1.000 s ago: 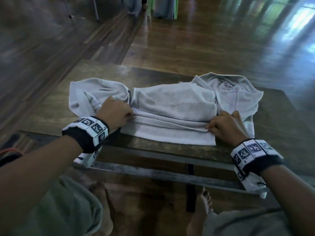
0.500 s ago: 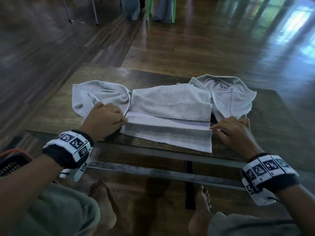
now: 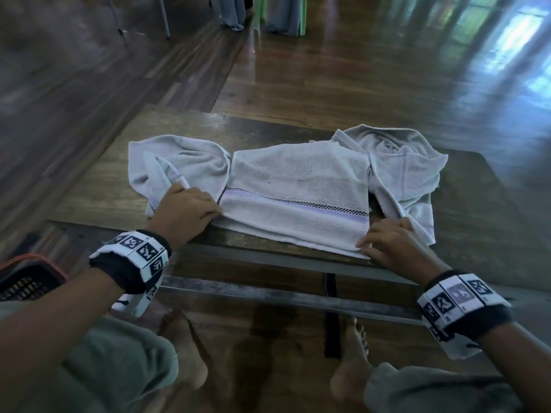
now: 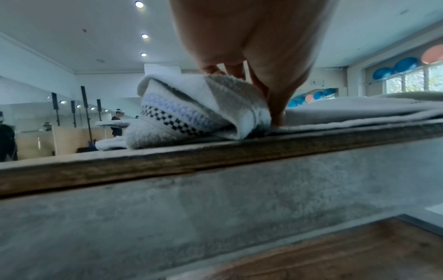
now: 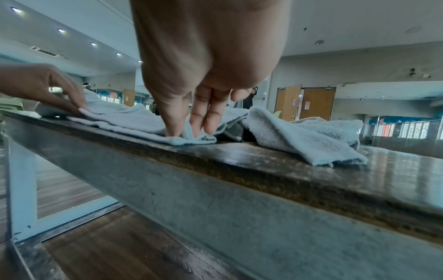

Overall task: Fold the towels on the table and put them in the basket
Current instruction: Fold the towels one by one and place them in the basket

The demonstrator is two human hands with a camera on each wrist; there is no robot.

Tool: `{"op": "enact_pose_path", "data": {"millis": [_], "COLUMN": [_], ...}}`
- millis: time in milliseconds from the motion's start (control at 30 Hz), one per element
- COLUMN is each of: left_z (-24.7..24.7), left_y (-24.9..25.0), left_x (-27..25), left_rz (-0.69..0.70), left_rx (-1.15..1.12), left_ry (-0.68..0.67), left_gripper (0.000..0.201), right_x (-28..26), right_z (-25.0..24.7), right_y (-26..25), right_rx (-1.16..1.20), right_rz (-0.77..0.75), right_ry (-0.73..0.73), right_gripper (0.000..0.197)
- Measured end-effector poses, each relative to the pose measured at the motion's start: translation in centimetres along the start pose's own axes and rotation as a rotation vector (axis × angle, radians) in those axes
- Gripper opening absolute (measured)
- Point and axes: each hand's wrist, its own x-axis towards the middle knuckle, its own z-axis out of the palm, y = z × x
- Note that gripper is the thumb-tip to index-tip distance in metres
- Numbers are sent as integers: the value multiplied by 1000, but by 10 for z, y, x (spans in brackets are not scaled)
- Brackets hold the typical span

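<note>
At the near edge of the table point(image 3: 477, 204), both hands were down on the middle towel point(image 3: 298, 186), which lay flat with its long axis running left to right along that edge, striped band nearest the person. Left hand point(image 3: 185, 213) sat at the towel's left end, fingers curled and pinching the corner layers; right hand point(image 3: 393, 245) sat at the right near corner, thumb and fingertips point(image 5: 172, 130) nipping the hem against the wood. Each hand owned its own end, so the next fold looked like a lift of the near edge away toward the far side, or one end across to the other. Down by the left knee, off the table, the basket point(image 3: 26, 278) waited, nearest the left arm. Further out, a crumpled towel point(image 3: 179, 165) crowded the left end and another rumpled one point(image 3: 402, 165) overlapped the right, both touching the working piece and likely to snag a fold.
</note>
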Motion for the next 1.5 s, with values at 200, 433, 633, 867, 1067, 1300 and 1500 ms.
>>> {"op": "enact_pose_path", "data": {"millis": [200,433,633,867,1067,1300,1500], "left_z": [0,-8,-5,-3,-18,-49,-96], "left_y": [-6,-6,-1,-2,2,5,5], "left_x": [-2,-8,-7,-8,3,17,29], "left_rz": [60,216,376,154,-10,-80,-151], "left_rx": [-23,-31,-84,-267,-420,-421,-478], "left_ry": [-165,-237,-198,-217,-10,144,245], "left_gripper": [14,62,41,12,11,13,29], "right_x": [0,-2,-2,-7,-4,1,7], "right_z": [-4,-1,-5,-3,-16,-48,-101], "right_y": [3,3,9,5,0,-5,-11], "right_rx": [46,30,63,3,26,72,201], "right_rz": [21,17,125,125,159,178,134], "right_ry": [-112,-160,-149,-52,83,262,471], "right_gripper": [23,32,17,15,16,16,10]}}
